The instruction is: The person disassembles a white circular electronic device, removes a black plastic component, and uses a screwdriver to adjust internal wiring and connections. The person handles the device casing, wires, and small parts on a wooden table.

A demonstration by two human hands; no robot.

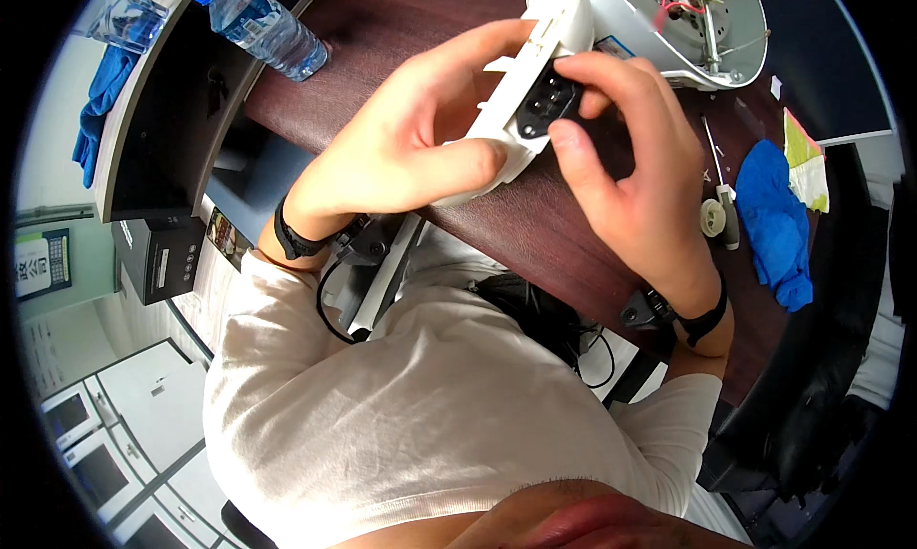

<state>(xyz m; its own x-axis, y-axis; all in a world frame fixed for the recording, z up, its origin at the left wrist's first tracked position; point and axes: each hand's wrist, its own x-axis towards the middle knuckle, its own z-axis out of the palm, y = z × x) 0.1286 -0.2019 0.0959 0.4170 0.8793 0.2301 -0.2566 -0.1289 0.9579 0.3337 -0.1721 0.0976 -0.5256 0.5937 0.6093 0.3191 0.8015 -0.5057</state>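
Note:
My left hand (411, 138) is wrapped round a white plastic housing (506, 119), with the thumb along its lower part and the fingers behind it. A black component (546, 98) with small pins or holes sits in the housing's side. My right hand (630, 167) is curled at that black component, index fingertip on its upper end and thumb by its lower end. Behind them stands a larger white appliance body (630, 14), its inside showing metal parts and red wires.
On the dark wooden table (306, 119) are a water bottle (263, 28), a screwdriver (728, 224), a round cream part (712, 217), a blue cloth (772, 224) and a yellow-white scrap (805, 162). A plastic cup (134, 19) and another blue cloth (100, 109) rest on the left ledge.

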